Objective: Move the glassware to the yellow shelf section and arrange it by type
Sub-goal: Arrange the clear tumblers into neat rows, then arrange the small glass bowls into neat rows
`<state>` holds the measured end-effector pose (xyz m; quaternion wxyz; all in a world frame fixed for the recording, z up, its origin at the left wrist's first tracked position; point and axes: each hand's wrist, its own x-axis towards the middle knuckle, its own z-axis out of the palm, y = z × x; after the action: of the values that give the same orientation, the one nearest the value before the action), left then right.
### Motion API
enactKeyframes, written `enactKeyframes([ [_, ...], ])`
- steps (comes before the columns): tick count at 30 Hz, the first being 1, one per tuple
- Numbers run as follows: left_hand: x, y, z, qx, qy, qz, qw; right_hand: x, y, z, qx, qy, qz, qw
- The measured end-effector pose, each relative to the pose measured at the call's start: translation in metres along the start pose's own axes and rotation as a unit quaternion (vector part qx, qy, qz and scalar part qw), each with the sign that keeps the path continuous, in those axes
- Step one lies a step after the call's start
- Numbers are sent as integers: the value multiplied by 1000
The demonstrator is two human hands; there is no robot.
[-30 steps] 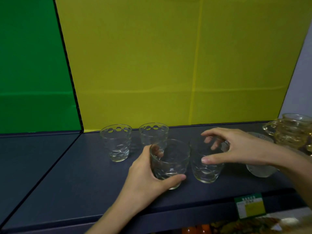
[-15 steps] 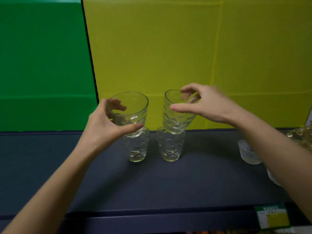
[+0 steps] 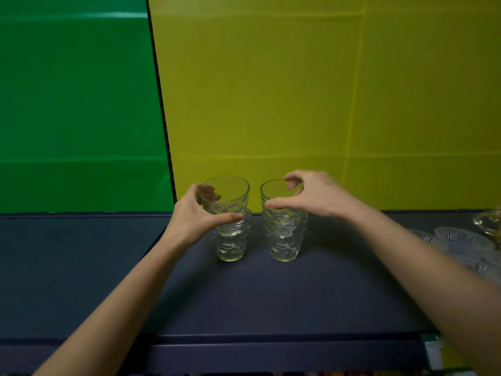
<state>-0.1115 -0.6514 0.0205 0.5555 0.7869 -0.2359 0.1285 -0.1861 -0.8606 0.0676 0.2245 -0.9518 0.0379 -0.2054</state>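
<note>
Yellow backing fills the upper right of the frame, green the upper left, above a dark shelf (image 3: 81,267). At centre stand two stacks of clear dimpled tumblers. The left hand (image 3: 195,218) has its fingers wrapped around the top glass of the left stack (image 3: 226,196), nested in the lower glass (image 3: 230,245). The right hand (image 3: 314,196) pinches the rim of the right stack (image 3: 283,234). Ribbed glass dishes (image 3: 461,242) lie at the right edge.
</note>
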Motion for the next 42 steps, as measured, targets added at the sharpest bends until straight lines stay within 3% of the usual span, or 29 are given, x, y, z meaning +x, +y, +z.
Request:
enactKeyframes([
  [15, -9, -12, 9, -137, -118, -118, 976, -12, 7, 24, 7, -43, 22, 999],
  [26, -23, -8, 8, -215, -144, -135, 957, -32, 1, 19, 16, -50, 27, 998],
  [36, -31, -1, 10, -190, -149, -130, 962, -41, 0, 14, 13, -54, 27, 998],
  [42, -38, 17, 4, -66, -100, -71, 990, -55, 13, -10, 5, -70, -1, 998],
])
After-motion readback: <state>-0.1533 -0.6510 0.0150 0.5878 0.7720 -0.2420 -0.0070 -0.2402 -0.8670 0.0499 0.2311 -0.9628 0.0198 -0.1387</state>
